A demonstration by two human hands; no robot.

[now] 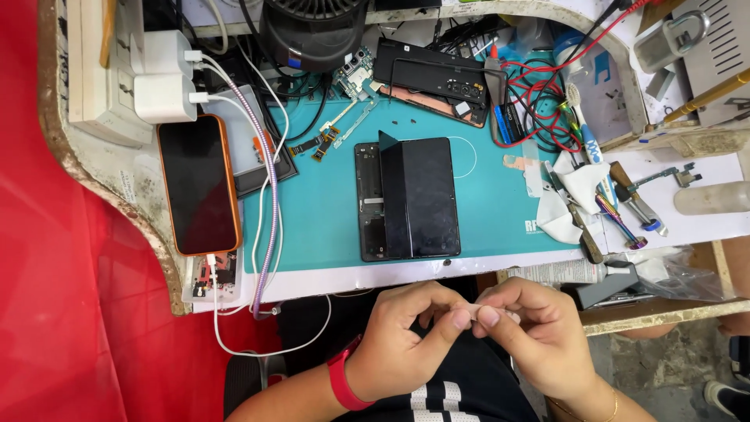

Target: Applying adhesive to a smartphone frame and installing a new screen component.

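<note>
Cluttered white surface (469, 270) with a teal mat (484, 211) across the middle. On the mat, an opened dark phone (408, 199), rear panel lifted and leaning, insides partly bared. Above it, removed parts: a black frame piece (433, 74) and a small circuit board (355, 78). To the left, an orange-cased phone (198, 184) plugged into a white cable. To the right, screwdrivers (625, 211) and white tissue. Disassembly seemingly well under way, reassembly not begun, going by the loose parts. Below the edge, left hand (398, 344) and right hand (539, 340) together, each grip nearly closed, pinching a small pale strip (469, 314), possibly tape, between thumbs and forefingers over the lap.
</note>
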